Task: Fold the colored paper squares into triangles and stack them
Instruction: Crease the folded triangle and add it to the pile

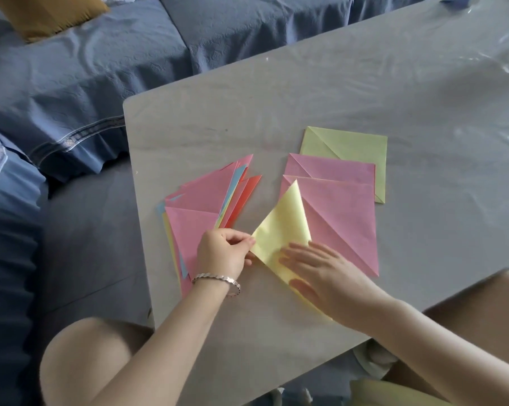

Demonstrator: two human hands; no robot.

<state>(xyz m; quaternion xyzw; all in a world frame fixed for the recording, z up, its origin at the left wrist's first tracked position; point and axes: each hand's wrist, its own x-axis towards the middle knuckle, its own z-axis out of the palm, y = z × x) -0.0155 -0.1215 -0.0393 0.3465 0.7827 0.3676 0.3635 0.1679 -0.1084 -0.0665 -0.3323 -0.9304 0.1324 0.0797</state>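
Grey and smooth, the rectangular surface (306,92) lies under a clear, wrinkled plastic film (481,60) that catches the light at its far right. Beyond and left of it runs a blue quilted sofa (101,68) with a mustard-yellow cushion (42,13) at the top left corner.

Near the front edge lies a pale yellow paper sheet (282,227), folded over with one point raised. The left hand (221,253), wearing a silver bracelet (218,279), pinches the sheet's left corner between thumb and fingers. The right hand (320,271) rests flat on the sheet, fingers straight; the two hands are close but apart.

Just left of the sheet sits a fanned stack of folded paper triangles (200,200), pink on top with blue, yellow and red edges showing. To the right lie creased paper squares (344,218), overlapping: two pink, one light green farthest back.
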